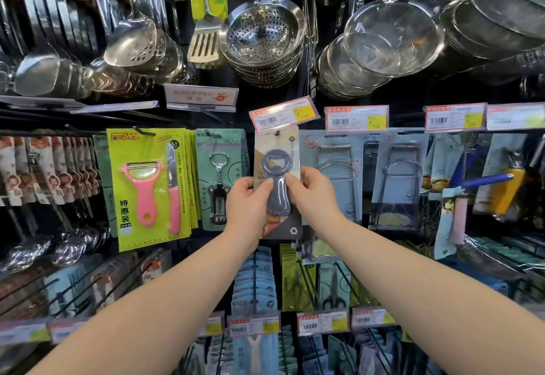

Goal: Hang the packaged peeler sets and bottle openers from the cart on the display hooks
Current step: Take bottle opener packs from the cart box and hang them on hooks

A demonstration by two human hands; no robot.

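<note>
Left hand: my left hand (250,200) is pinching the left edge of the packaged bottle opener (277,150), thumb lying across the front and fingers curling behind the card.
Right hand: my right hand (314,194) is pinching the opposite edge in the same way, so I am carrying the card between both hands.
Where the card is: I am holding it upright against the display, its top edge sitting just beneath the tilted price tag (284,115), right at the tip of the display hook (276,132).
On the hook or not: I cannot tell whether the hang hole is already over the hook.
Done, by my reckoning: the yellow-green peeler sets (150,185) are hanging in a thick stack to the left, so that part is looking well along.
Left, by my reckoning: I am judging this opener to be mid-hang. The cart is out of sight, so I am not guessing at what remains on it.
Look of the thing: a grey-blue opener with a ring head and a flared handle is sitting under a clear blister on a tall pale card with a dark lower corner.
</note>
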